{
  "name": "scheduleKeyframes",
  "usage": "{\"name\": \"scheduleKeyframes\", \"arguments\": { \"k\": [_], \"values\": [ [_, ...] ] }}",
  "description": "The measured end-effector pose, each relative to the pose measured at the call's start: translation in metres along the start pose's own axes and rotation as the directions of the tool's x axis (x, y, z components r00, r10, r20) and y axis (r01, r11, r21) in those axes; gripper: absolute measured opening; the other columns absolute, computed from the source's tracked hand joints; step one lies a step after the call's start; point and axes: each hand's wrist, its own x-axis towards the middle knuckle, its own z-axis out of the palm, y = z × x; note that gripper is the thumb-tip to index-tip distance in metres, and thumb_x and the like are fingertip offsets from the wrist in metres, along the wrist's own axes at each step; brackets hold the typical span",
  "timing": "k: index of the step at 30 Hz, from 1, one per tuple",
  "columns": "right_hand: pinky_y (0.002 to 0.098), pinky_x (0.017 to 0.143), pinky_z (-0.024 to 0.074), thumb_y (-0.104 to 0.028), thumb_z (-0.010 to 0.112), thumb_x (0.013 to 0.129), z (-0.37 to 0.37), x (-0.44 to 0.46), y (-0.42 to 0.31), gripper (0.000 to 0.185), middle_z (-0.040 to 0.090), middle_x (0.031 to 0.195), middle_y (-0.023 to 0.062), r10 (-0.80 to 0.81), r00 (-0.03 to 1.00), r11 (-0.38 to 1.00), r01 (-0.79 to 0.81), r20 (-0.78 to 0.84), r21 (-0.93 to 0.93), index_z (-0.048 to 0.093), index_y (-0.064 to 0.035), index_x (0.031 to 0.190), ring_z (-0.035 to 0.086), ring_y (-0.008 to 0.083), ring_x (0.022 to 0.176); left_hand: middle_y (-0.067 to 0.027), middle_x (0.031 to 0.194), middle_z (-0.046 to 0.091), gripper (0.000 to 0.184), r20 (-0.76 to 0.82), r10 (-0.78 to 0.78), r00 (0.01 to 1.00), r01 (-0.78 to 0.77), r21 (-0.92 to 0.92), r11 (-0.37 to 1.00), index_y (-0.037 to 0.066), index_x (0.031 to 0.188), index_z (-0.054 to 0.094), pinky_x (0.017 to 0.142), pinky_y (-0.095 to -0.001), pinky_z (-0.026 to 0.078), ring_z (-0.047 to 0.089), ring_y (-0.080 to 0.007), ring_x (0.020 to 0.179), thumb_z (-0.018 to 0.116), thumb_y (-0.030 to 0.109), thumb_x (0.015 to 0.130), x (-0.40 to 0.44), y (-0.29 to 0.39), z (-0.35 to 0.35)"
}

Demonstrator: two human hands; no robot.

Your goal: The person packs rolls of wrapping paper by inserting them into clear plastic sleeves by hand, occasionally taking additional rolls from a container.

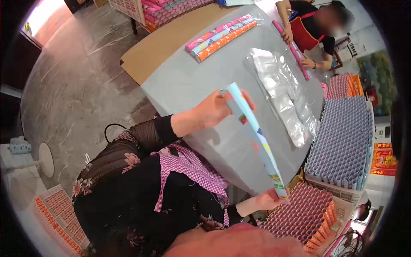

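A light blue roll of wrapping paper (260, 139) with colourful printed shapes is stretched slantwise between my two hands, above the grey tabletop (201, 154). My left hand (216, 108) is closed around its upper end, with fingertips showing on the far side. At the lower end my right hand (270, 200) grips the roll near the crates. Clear plastic sleeves (278, 94) lie in a stack on the table beyond the roll. Farther along the table rests a clear-wrapped pack of rolls (222, 36) in pink, blue and orange.
Across the table a person in a red apron (308, 32) holds a pink roll (295, 55). Crates of upright blue rolls (340, 137) and orange rolls (299, 214) border the table's right side. Brown cardboard (145, 58) sticks out at the left edge; pink rolls (171, 13) stand behind it.
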Motion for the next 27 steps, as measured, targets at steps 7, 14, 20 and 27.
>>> {"name": "scheduleKeyframes", "arguments": {
  "k": [7, 14, 20, 27],
  "values": [
    [0.0331, 0.100, 0.0378, -0.031, 0.064, 0.089, -0.027, 0.006, -0.009, 0.033, 0.056, 0.111, 0.0000, -0.095, 0.992, 0.995, 0.096, 0.084, -0.019, 0.055, -0.0071, 0.110, 0.051, 0.0145, 0.112, -0.0118, 0.118, 0.059, 0.040, -0.015, -0.037, 0.999, 0.038, 0.041, 0.998, 0.003, 0.121, 0.054, 0.076, -0.0347, 0.051, 0.061, -0.0219, 0.097, 0.051, -0.006, 0.082, -0.018, 0.030, 0.018],
    [0.0352, 0.091, 0.0465, -0.038, 0.061, 0.088, -0.085, 0.004, 0.022, 0.047, 0.061, 0.113, 0.0088, -0.225, 0.966, 0.933, 0.176, -0.127, -0.312, 0.056, -0.0013, 0.117, 0.059, 0.0211, 0.103, -0.0130, 0.126, 0.057, 0.046, 0.199, -0.010, 0.980, -0.045, 0.270, 0.962, 0.002, 0.127, 0.049, 0.089, -0.0346, 0.049, 0.056, -0.0205, 0.113, 0.059, -0.005, 0.082, -0.021, 0.032, 0.045],
    [0.0378, 0.096, 0.0444, -0.036, 0.057, 0.091, -0.084, -0.004, 0.039, 0.045, 0.061, 0.119, 0.0099, -0.103, 0.956, 0.955, 0.018, -0.275, -0.295, 0.055, -0.0006, 0.119, 0.058, 0.0231, 0.108, -0.0151, 0.136, 0.050, 0.069, 0.448, 0.028, 0.894, -0.133, 0.204, 0.970, 0.001, 0.142, 0.032, 0.105, -0.0373, 0.037, 0.045, -0.0221, 0.127, 0.069, 0.017, 0.086, -0.009, 0.024, 0.063],
    [0.0391, 0.089, 0.0495, -0.027, 0.054, 0.094, -0.103, 0.006, 0.028, 0.035, 0.064, 0.108, 0.0101, 0.334, 0.852, 0.941, -0.327, -0.403, 0.089, 0.056, 0.0000, 0.116, 0.061, 0.0228, 0.096, -0.0033, 0.125, 0.057, 0.059, 0.462, 0.157, 0.873, -0.242, 0.129, 0.962, 0.007, 0.136, 0.045, 0.085, -0.0263, 0.044, 0.052, -0.0110, 0.107, 0.071, 0.016, 0.085, -0.001, 0.021, 0.064]
  ]
}}
